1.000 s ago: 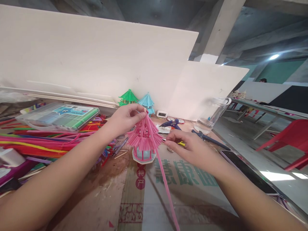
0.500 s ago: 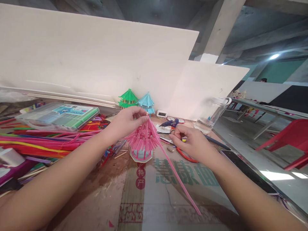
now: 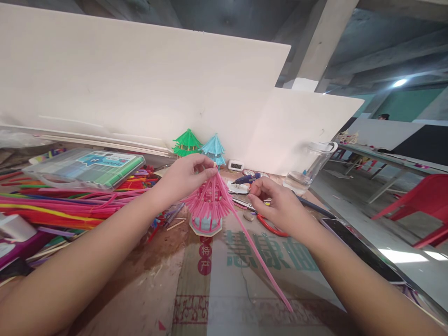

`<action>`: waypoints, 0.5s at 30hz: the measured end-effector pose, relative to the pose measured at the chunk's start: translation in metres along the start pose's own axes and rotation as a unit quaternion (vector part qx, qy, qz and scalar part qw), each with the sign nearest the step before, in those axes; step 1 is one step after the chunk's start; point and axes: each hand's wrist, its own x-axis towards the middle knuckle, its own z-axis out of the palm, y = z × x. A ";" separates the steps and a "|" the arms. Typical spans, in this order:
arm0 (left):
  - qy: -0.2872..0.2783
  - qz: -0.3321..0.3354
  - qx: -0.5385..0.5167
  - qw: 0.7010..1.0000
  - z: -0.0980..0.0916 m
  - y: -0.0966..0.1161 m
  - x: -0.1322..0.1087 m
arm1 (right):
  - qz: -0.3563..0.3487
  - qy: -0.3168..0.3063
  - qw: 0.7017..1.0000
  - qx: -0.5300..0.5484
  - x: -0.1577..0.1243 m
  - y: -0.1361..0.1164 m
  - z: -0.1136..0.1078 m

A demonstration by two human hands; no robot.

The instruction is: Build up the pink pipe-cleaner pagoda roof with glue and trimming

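A pink pavilion model (image 3: 209, 205) with a fringed two-tier roof stands on a pale base at mid-table. My left hand (image 3: 196, 176) pinches the tip of its roof. From the roof's right side a long pink strip (image 3: 261, 261) slants down over the table. My right hand (image 3: 271, 198) is raised to the right of the model, apart from it, thumb and fingertips nearly together; whatever they hold is too small to make out. Behind the model are a green pavilion (image 3: 188, 142) and a light blue one (image 3: 213, 147).
Coloured fuzzy strips (image 3: 70, 205) and a plastic case (image 3: 87, 169) lie at left. A glue gun (image 3: 247, 178), red-handled tool (image 3: 271, 227), small clock (image 3: 235, 165), glass pitcher (image 3: 304, 170) and phone (image 3: 360, 249) are right of centre. White board (image 3: 140, 93) stands behind.
My right hand has shifted very slightly, its fingers a little looser. My left hand stays at the roof tip.
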 end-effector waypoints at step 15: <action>-0.070 0.004 -0.178 0.981 0.001 -0.009 0.007 | -0.003 -0.011 0.999 -0.034 0.000 0.001 0.001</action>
